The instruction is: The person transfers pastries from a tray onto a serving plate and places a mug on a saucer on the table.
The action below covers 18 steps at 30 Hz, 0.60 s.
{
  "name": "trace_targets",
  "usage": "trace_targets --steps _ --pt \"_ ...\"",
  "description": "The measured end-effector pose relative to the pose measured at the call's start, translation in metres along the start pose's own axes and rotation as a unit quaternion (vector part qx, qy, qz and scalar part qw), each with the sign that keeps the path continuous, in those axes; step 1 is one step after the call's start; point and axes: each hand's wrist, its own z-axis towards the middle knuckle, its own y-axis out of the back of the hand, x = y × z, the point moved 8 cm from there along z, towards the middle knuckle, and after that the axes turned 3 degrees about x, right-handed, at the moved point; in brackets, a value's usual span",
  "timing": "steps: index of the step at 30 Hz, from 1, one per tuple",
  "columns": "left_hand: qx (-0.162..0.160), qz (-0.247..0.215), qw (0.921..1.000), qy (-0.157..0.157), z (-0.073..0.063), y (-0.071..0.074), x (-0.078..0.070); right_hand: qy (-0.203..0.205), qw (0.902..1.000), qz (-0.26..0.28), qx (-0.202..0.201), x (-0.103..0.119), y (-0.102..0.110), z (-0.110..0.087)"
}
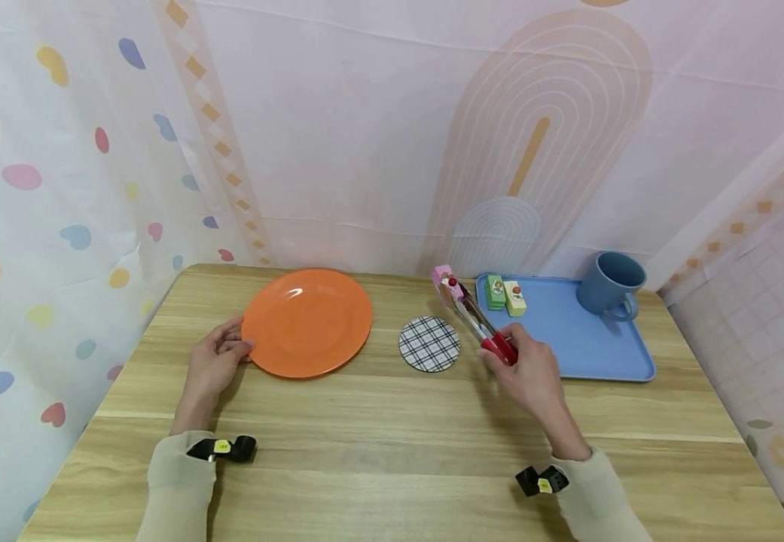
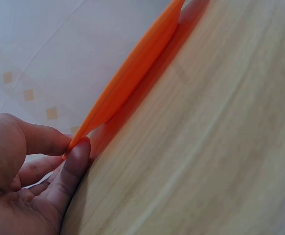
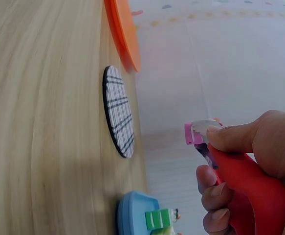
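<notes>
With thumb and fingers, my left hand pinches the near-left rim of an orange plate on the table; the left wrist view shows the thumb against the rim. My right hand grips red-handled metal tongs. Held in their tips, above the table, is a pink toy cake piece with a red berry-like top. Below and left of the tongs lies a round checked coaster. A green toy cake piece and a pale yellow one stand on the blue tray.
A blue mug stands at the tray's back right corner, its handle toward the front. Behind the wooden table hangs a patterned curtain, close to the back edge.
</notes>
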Motion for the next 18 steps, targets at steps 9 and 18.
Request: trace_targets --steps 9,18 --pt "-0.001 0.001 1.0000 -0.001 0.001 0.001 0.001 0.024 0.9996 0.012 -0.007 0.012 -0.005 0.002" --pt "0.001 0.002 1.0000 -0.002 0.002 0.001 0.002 0.022 0.9995 0.023 0.001 0.020 -0.010 0.003"
